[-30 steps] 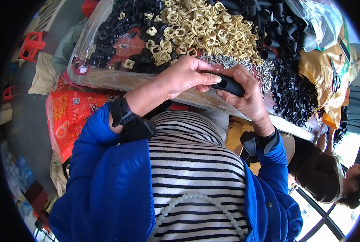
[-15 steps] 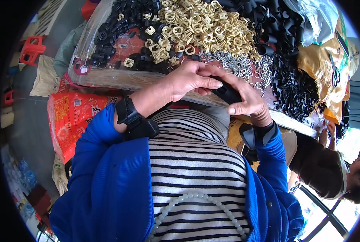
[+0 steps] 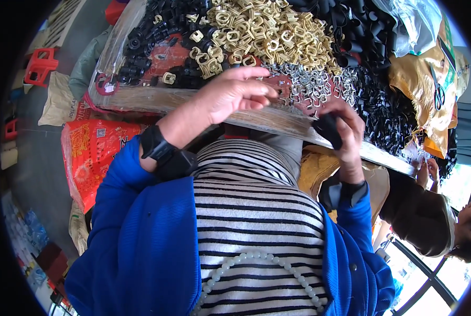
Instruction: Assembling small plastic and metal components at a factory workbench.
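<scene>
Black part (image 3: 327,130) slants 11-to-5 o'clock, clamped in the right hand (image 3: 350,126), its 2-o'clock side hidden; left hand (image 3: 234,96) parted.

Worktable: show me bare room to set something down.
A small red patch shows amid the black fittings at left; the worktable's wrapped near rim is bare but narrow. A gap parts the left hand from the black piece in the right hand. Crowded: under beige clips, silver hooks and black tubes.
</scene>
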The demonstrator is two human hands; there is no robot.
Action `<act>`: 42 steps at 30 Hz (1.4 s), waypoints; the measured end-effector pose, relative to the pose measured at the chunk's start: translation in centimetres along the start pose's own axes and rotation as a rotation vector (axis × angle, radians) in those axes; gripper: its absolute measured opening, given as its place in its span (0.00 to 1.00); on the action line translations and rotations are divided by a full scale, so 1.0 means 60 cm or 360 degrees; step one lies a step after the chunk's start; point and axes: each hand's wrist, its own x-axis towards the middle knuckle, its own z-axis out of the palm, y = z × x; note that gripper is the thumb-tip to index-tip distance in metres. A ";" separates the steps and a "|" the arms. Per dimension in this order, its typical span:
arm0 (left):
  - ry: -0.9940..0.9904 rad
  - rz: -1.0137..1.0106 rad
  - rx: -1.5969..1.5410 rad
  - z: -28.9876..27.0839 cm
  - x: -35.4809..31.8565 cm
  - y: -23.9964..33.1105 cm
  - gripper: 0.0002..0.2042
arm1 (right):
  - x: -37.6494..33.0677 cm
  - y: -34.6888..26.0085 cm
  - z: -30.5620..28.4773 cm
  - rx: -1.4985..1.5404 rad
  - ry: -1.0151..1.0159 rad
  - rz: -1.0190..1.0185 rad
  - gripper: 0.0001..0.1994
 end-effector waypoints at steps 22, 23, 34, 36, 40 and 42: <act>0.0929 0.0699 0.2181 -0.168 -0.088 0.072 0.20 | 0.041 -0.005 0.035 -0.1063 -0.0518 -0.0304 0.05; 0.0941 0.0735 0.2322 -0.171 -0.095 0.065 0.23 | 0.050 -0.006 0.052 -0.1054 -0.0524 -0.0315 0.05; 0.0774 0.0502 0.2919 -0.144 -0.045 -0.017 0.40 | 0.135 0.022 0.175 -0.1032 -0.0686 -0.0331 0.10; 0.0786 0.0614 0.2893 -0.139 -0.026 -0.018 0.39 | 0.150 0.034 0.186 -0.1010 -0.0640 -0.0361 0.10; 0.0849 0.0780 0.2844 -0.135 0.017 -0.025 0.38 | 0.170 0.047 0.202 -0.1051 -0.0502 -0.0417 0.11; 0.0881 0.0850 0.2826 -0.141 0.036 -0.020 0.38 | 0.183 0.048 0.204 -0.1230 -0.0389 -0.0449 0.12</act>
